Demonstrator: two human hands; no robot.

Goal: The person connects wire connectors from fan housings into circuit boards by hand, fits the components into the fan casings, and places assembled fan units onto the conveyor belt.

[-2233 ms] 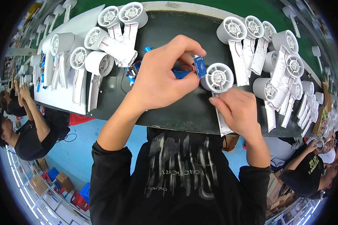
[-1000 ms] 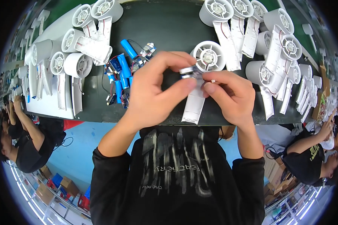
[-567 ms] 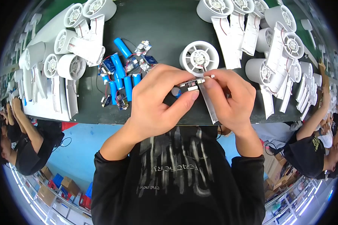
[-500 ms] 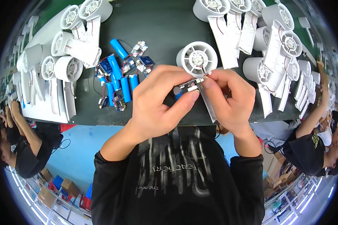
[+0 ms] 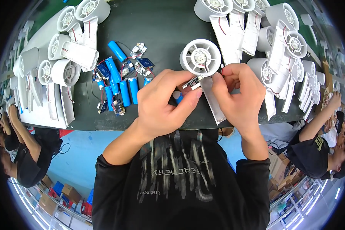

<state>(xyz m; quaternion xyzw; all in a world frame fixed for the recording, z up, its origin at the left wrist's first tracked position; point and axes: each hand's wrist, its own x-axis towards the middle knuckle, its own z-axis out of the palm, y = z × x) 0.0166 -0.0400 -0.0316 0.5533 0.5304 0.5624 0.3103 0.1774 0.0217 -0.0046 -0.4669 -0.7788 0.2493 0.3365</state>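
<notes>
My left hand (image 5: 161,101) pinches a small circuit board (image 5: 191,83) with white connectors between thumb and forefinger. Right beside it, the fingers of my right hand (image 5: 239,96) are closed together near the top of a white fan handle; what they hold is hidden. A small dark tip (image 5: 221,66) shows above the right forefinger. Between my hands lies a white handheld fan (image 5: 200,57), its round head away from me and its open, trough-shaped handle (image 5: 212,103) toward me. Partly behind my left fingers is a blue cylindrical battery (image 5: 178,97).
Left of my hands, several blue batteries (image 5: 124,93) lie heaped with wired circuit boards (image 5: 127,69). White fan bodies (image 5: 66,73) crowd the left side, and more fan bodies (image 5: 261,71) stand at the right. The dark table's front edge (image 5: 103,129) runs before me. Other people sit at both sides.
My right hand has shifted slightly right, away from the circuit board, and a dark tip now shows above its forefinger. My left hand keeps hold of the board, which is tilted more steeply.
</notes>
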